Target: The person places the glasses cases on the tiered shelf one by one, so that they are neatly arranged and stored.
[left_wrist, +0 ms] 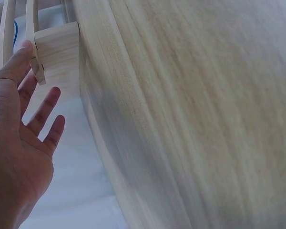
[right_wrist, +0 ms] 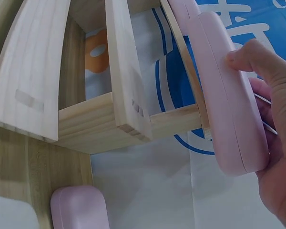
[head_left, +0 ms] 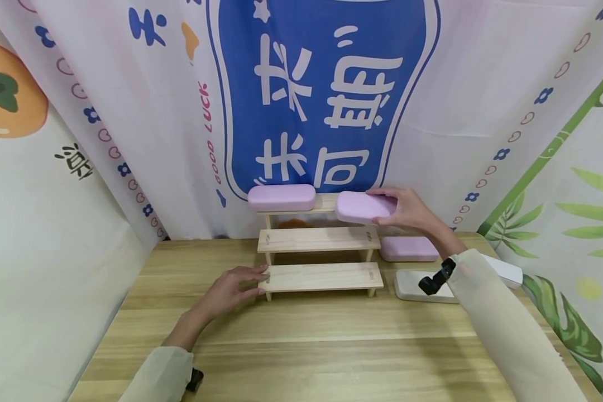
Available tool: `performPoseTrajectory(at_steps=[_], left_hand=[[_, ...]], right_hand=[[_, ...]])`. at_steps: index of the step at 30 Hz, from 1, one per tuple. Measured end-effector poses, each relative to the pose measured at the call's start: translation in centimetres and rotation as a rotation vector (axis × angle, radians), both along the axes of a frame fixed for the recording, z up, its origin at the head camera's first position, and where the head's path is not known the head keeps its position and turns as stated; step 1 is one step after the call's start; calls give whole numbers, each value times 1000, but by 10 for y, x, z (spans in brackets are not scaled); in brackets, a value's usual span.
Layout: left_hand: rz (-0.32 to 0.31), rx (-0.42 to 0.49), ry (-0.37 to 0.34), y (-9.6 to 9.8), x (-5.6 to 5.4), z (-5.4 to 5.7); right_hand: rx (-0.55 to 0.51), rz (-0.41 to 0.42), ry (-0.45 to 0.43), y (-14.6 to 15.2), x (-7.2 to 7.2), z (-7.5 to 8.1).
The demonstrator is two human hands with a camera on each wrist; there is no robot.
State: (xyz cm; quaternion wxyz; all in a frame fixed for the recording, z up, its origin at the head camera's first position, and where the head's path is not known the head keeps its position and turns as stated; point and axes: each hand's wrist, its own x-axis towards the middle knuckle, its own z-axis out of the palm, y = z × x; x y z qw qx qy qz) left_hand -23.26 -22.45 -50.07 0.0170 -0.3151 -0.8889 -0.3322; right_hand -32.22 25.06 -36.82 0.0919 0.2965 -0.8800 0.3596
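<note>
My right hand (head_left: 404, 209) grips a lilac glasses case (head_left: 359, 207) by its right end, at the right part of the top step. In the right wrist view, the thumb lies across the face of this case and a seam runs along its side. Another lilac glasses case (head_left: 281, 198) rests on the top step's left part. Below them, the three-step wooden stand (head_left: 319, 240) has bare middle and bottom steps. My left hand (head_left: 233, 287) pinches the left end of the bottom step between thumb and index finger, its other fingers extended (left_wrist: 45, 112).
Right of the stand, a third lilac case (head_left: 409, 249) lies on the wooden table (head_left: 311, 346). In front of it is a white case (head_left: 414, 285), partly hidden by my right wrist; another white case (head_left: 505, 272) shows beyond the sleeve. A printed curtain (head_left: 171, 139) hangs behind.
</note>
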Motion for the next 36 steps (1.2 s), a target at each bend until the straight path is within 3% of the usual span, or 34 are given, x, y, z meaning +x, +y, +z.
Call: performPoseTrajectory(at_steps=[11, 25, 36], left_hand=[[-5, 6, 30, 0, -1, -3], [20, -9, 8, 2, -2, -1], [21, -4, 4, 0, -1, -2]], right_hand=[[19, -5, -15, -10, -15, 4], [116, 11, -42, -12, -36, 12], [80, 23, -56, -12, -44, 13]])
